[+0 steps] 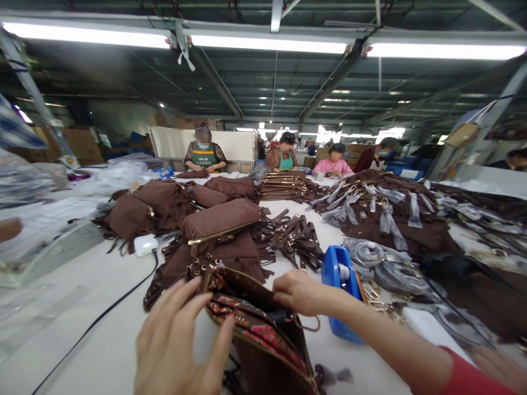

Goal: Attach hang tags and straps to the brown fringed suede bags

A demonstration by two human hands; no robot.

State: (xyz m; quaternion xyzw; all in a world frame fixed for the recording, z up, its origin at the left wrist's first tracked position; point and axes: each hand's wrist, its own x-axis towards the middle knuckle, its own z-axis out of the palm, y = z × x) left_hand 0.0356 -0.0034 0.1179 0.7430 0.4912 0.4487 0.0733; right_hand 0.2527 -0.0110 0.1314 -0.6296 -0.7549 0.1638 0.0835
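A brown handbag (pixel 267 362) with its zipped top wide apart stands in front of me, and a flowered lining (pixel 263 332) shows inside. My left hand (pixel 177 334) is at the bag's left end. Its fingers are spread, with the fingertips touching the rim. My right hand (pixel 296 293) has its fingers curled closed at the bag's far rim; the fingertips are partly hidden. Below that hand a metal clasp (pixel 308 325) hangs at the bag's side. Right behind the bag lies a pile of brown fringed bags (pixel 222 219).
A blue tape dispenser (pixel 340 291) stands beside my right forearm. Plastic-wrapped straps (pixel 379 260) and more brown bags (pixel 391 219) lie to the right. A white box (pixel 146 245) with a black cable is at left. Other people's hands show at both edges; co-workers sit across the table.
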